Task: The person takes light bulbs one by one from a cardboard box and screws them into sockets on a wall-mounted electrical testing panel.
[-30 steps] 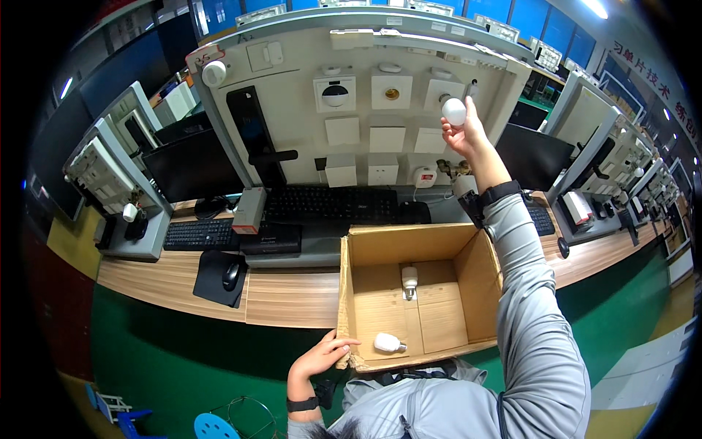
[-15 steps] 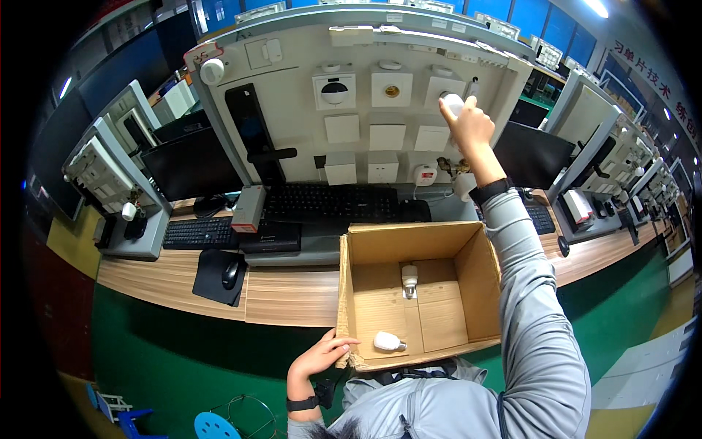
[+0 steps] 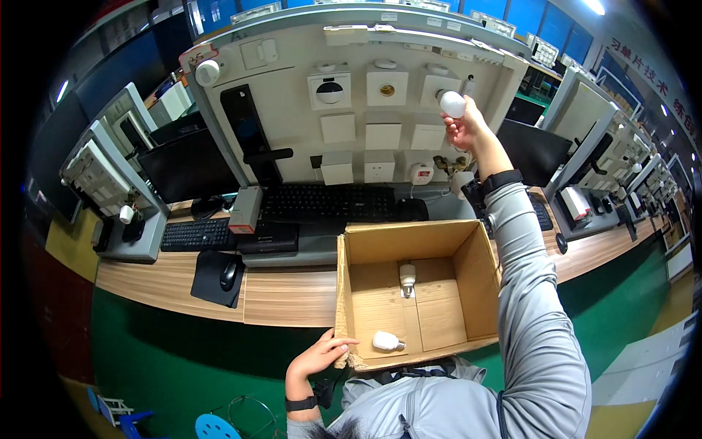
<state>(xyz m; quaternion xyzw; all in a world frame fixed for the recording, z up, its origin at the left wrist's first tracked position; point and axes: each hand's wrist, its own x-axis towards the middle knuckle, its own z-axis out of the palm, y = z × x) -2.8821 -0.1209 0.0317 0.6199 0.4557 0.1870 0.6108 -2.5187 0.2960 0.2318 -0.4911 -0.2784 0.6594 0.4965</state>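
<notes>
A round white light bulb (image 3: 453, 104) is at a socket on a white box at the panel's upper right. My right hand (image 3: 472, 130) reaches up to it, thumb along the bulb's right side. The other fingers curl below the bulb, with some fingertips showing. Whether the bulb's base sits fully in the socket I cannot make out. My left hand (image 3: 320, 355) is closed on the near left corner of an open cardboard box (image 3: 475, 257). Two white bulbs lie inside the box: one bulb (image 3: 407, 278) near its middle, another bulb (image 3: 387, 341) near its front left.
The upright panel (image 3: 292, 69) carries switches, sockets and a black door lock (image 3: 245, 121). Below it are a black keyboard (image 3: 329, 200) and a small carton (image 3: 246, 208). A mouse (image 3: 229, 274) lies on a pad at the left. Monitors stand on both sides.
My right wrist has turned, and the fingers that lay over the bulb are now below it, leaving the bulb's round face visible. My left hand stays on the box.
</notes>
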